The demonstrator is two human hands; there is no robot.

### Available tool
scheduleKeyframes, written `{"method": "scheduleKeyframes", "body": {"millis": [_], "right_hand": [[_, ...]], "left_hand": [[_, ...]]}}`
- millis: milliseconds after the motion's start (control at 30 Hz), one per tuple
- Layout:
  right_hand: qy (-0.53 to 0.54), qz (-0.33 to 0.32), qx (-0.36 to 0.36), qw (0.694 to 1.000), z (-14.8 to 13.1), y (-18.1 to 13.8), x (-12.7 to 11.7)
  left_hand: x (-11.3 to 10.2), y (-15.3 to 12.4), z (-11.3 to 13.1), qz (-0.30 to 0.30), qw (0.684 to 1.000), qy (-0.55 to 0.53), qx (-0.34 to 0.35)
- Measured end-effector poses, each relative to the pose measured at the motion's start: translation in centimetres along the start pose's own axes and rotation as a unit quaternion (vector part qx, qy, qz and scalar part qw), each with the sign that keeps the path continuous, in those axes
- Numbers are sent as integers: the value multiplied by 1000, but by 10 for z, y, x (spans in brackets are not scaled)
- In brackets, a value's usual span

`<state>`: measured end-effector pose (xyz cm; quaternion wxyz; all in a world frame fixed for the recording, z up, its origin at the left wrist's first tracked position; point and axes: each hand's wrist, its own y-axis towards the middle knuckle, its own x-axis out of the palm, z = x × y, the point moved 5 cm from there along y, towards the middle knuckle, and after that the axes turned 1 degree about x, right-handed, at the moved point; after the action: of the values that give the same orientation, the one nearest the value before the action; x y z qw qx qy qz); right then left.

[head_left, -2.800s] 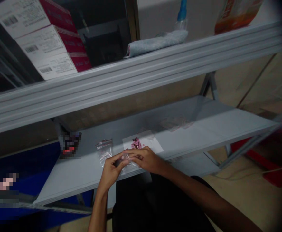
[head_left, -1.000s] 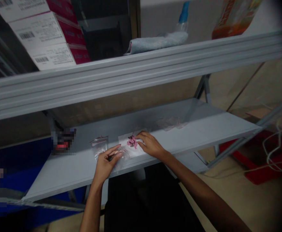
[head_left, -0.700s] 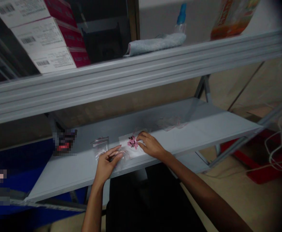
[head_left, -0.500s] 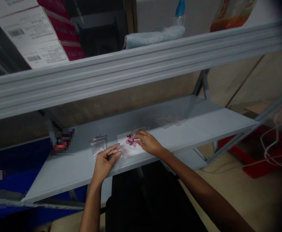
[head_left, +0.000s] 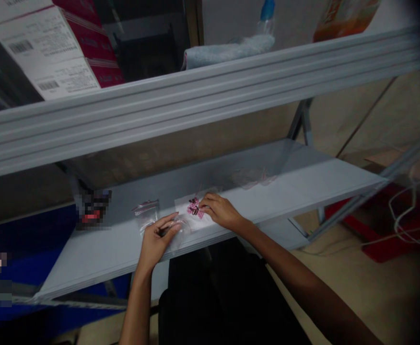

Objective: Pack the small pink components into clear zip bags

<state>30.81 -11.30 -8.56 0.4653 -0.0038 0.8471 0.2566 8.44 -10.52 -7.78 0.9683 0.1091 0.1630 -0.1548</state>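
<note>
Off the small clear plastic bag (head_left: 179, 235) comes the bare right hand (head_left: 220, 210), now at the loose pile of tiny pink and dark pieces (head_left: 193, 208), perhaps pinching one; the bare left hand (head_left: 156, 240) holds the bag alone!

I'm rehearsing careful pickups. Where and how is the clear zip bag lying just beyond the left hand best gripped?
Probably by pinching its zip edge, reaching in from above and the far left: the zip bag lies roughly flat, that edge points away from the person, and the left hand crowds its near end.
</note>
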Motion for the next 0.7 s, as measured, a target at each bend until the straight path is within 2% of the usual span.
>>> {"method": "scheduleKeyframes", "body": {"millis": [300, 567, 700], "right_hand": [[-11, -8, 30, 999, 3, 1, 3], [-46, -4, 3, 999, 4, 1, 11], [-47, 12, -2, 999, 0, 2, 4]], "left_hand": [[1, 0, 4, 1, 1000, -3, 6], [1, -1, 8, -12, 1000, 1, 4], [1, 1, 7, -8, 1000, 1, 11]]}}
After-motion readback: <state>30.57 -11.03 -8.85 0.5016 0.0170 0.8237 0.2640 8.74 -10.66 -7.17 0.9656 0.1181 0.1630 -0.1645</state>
